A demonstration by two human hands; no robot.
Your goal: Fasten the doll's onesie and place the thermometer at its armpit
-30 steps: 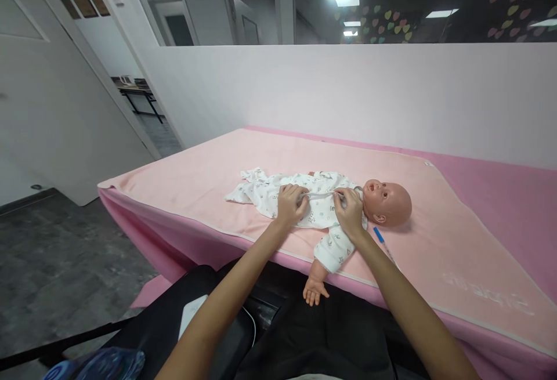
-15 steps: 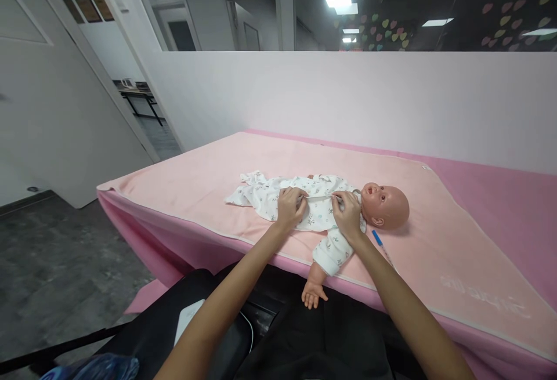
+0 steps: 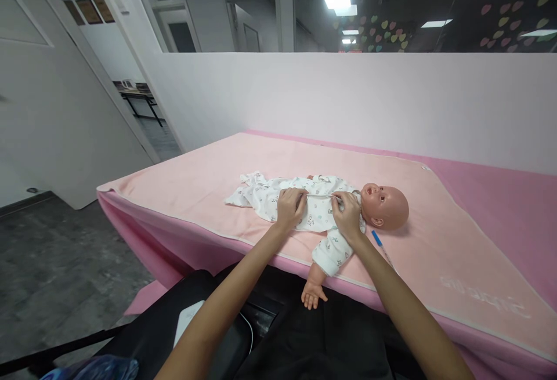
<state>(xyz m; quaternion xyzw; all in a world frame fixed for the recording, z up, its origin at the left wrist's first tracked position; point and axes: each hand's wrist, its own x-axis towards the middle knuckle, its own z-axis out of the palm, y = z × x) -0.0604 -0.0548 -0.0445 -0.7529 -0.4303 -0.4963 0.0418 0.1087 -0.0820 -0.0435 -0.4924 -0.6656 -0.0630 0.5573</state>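
A baby doll (image 3: 389,206) lies on its back, head to the right, dressed in a white printed romper (image 3: 319,213). Along the middle of its chest runs the romper's front edge, drawn straight between my two hands. My left hand (image 3: 290,207) pinches this edge near the doll's waist. Nearer the neck, my right hand (image 3: 347,212) is closed on the same edge. One doll arm, its bare hand (image 3: 314,294) showing, hangs over the front of the table. Close to my right forearm lies a thin stick with a blue cap (image 3: 376,238), probably a thermometer.
Beneath the doll a peach blanket (image 3: 187,177) covers a pink cloth (image 3: 500,194) on the table. A white wall (image 3: 348,101) with a window stands behind. Below me are a black chair (image 3: 191,287) and a white device (image 3: 187,317).
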